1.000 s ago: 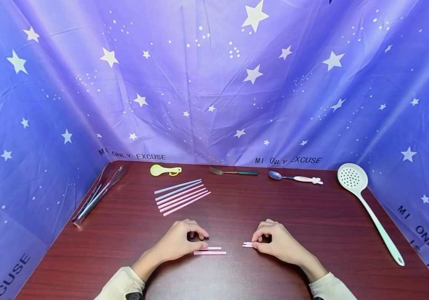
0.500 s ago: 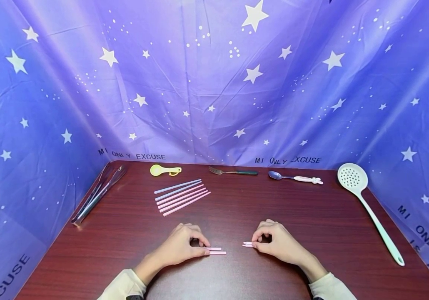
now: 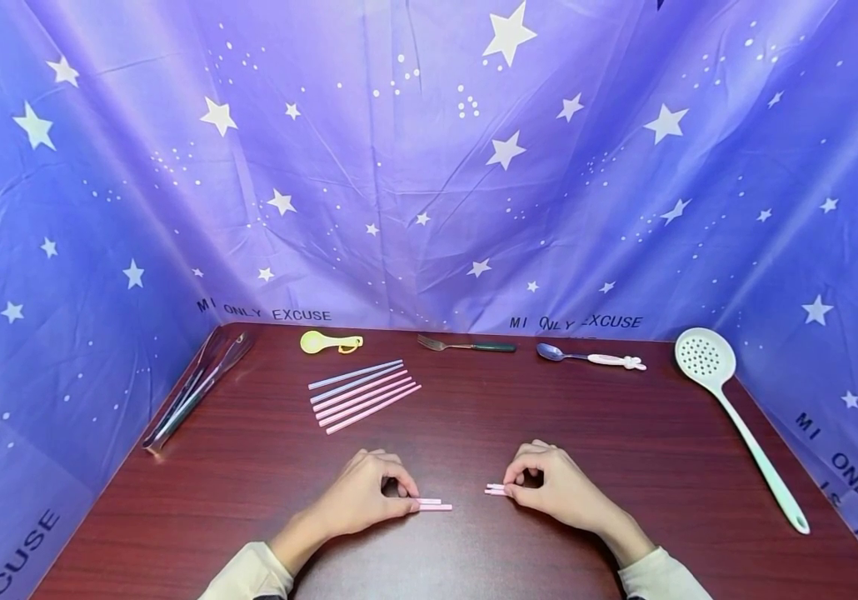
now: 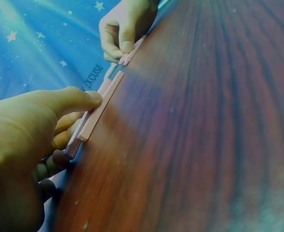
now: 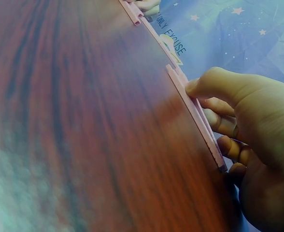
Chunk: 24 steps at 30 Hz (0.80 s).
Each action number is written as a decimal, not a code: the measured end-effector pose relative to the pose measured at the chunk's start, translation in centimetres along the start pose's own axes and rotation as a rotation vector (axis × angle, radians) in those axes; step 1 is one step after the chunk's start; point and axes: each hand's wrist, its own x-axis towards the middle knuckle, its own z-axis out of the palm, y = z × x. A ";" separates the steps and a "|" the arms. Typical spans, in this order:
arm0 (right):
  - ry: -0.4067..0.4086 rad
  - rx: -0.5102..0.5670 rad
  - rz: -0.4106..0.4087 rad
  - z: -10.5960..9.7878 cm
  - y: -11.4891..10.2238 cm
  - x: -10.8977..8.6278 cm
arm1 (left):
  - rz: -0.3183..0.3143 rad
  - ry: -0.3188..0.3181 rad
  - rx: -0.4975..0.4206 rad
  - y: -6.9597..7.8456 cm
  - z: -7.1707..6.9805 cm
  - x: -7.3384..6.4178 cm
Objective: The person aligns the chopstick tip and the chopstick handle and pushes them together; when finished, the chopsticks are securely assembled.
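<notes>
In the head view, my left hand (image 3: 366, 490) pinches two short pink sticks (image 3: 435, 507) low over the table, their free ends pointing right, the nearer reaching further. The left wrist view shows the thumb pressing from above on these sticks (image 4: 103, 107), fingers curled behind. Across a gap, my right hand (image 3: 562, 487) pinches two more short pink sticks (image 3: 496, 492), pointing left. In the right wrist view these right-hand sticks (image 5: 195, 113) lie side by side, with narrower tips. Facing ends of the left pair (image 5: 132, 13) look hollow there. The far ends are partly hidden by fingers.
Behind the left hand lies a row of longer pink sticks (image 3: 366, 408) and blue sticks (image 3: 354, 375). Farther back are a whisk (image 3: 200, 396), a yellow measuring spoon (image 3: 316, 341), a fork (image 3: 466, 345) and a spoon (image 3: 594, 357). A skimmer (image 3: 736, 417) lies right, on the brown table (image 3: 474, 567).
My left hand shifted slightly right, and its thumb and fingers closed on the two pink sticks. The right hand has stayed in place with its pair.
</notes>
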 end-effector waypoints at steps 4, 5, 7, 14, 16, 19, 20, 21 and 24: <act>0.011 0.000 -0.005 0.0 -0.1 0.0 | -0.008 0.010 0.000 -0.1 0.2 0.0; 0.014 0.000 -0.007 0.0 -0.1 0.0 | -0.014 0.014 -0.002 -0.1 0.2 0.0; 0.015 0.001 -0.007 0.0 -0.1 0.0 | -0.031 0.019 -0.016 -0.1 0.2 0.0; 0.040 0.054 -0.016 -0.3 -0.3 0.2 | -0.061 0.053 -0.130 0.1 -0.2 0.3; 0.061 0.063 0.005 -0.6 -0.4 0.3 | -0.050 0.077 -0.163 0.3 -0.5 0.6; 0.098 0.052 0.040 -1.1 -0.5 0.5 | -0.015 0.128 -0.171 0.4 -1.2 1.1; 0.113 0.047 0.044 -1.2 -0.5 0.7 | -0.002 0.147 -0.173 0.4 -1.5 1.2; 0.127 0.042 0.046 -1.3 -0.6 0.8 | 0.012 0.164 -0.171 0.4 -1.7 1.5; 0.152 0.038 0.045 -1.7 -1.0 1.3 | 0.042 0.199 -0.170 0.6 -2.4 2.1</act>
